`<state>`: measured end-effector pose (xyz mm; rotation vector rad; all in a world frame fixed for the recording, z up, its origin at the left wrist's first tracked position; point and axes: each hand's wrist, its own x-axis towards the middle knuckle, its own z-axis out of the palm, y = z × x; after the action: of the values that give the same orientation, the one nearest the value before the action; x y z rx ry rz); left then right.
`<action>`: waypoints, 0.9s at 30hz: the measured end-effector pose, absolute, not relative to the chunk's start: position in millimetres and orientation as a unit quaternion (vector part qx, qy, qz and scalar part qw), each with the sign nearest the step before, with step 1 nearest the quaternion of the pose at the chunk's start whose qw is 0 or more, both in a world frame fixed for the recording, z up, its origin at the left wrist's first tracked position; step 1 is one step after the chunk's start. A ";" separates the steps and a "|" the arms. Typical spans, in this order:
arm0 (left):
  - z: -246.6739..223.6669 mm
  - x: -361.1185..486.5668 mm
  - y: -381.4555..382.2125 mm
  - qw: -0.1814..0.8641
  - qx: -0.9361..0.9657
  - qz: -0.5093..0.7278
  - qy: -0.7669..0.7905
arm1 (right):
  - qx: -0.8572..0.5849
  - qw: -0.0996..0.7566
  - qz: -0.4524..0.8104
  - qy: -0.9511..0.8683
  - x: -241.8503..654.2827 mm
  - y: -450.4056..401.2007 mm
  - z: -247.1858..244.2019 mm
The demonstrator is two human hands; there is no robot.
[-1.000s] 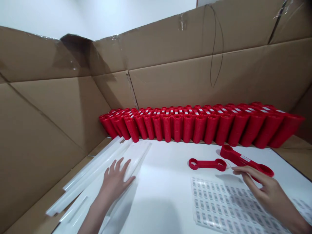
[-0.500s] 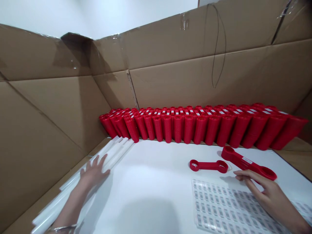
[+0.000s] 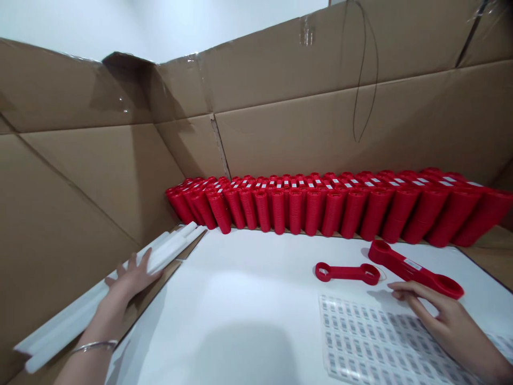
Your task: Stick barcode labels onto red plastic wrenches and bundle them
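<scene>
My left hand (image 3: 130,280) lies with spread fingers on a bundle of long white plastic rolls or folded sheets (image 3: 168,251) at the table's left edge. My right hand (image 3: 436,315) hovers over a sheet of small printed labels (image 3: 352,337), thumb and fingers pinched together; whatever they may hold is hidden. Just beyond its fingertips are a flat red dumbbell-shaped plastic piece (image 3: 347,272) with a ring at each end, and a thicker stack of such pieces (image 3: 412,268) bearing a white label.
Along the back stand several rows of tall red stacks (image 3: 294,211) of the same pieces, many labelled on top. Cardboard walls (image 3: 280,128) enclose the white table (image 3: 240,289) at the left and back. A thin cord loop (image 3: 377,85) hangs on the back wall.
My left hand has pushed the white rolls leftward, off the white tabletop onto the cardboard edge strip. My right hand keeps its pinch over the label sheet; the view has shifted slightly.
</scene>
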<state>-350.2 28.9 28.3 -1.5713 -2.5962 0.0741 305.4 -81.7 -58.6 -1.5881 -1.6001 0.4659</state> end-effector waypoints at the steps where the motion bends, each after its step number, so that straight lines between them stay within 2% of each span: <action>1: 27.5 -344.0 27.6 0.050 -0.504 0.035 -0.861 | -0.631 0.404 0.186 -0.635 305.7 -81.9 -58.5; 8: 27.8 -295.8 27.5 0.125 -0.551 0.056 -0.823 | -0.633 0.384 0.201 -0.641 310.8 -80.9 -64.7; 12: 22.0 -291.1 38.8 0.156 -0.555 0.025 -0.816 | -0.631 0.383 0.193 -0.647 310.6 -80.1 -66.0; 27: 32.0 -330.6 38.1 0.117 -0.460 -0.045 -0.879 | -0.634 0.377 0.195 -0.646 313.0 -80.5 -68.0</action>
<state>-330.6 38.1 32.0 -1.3472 -2.5733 -0.1310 313.0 -80.5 -68.0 -1.6210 -1.6522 0.4976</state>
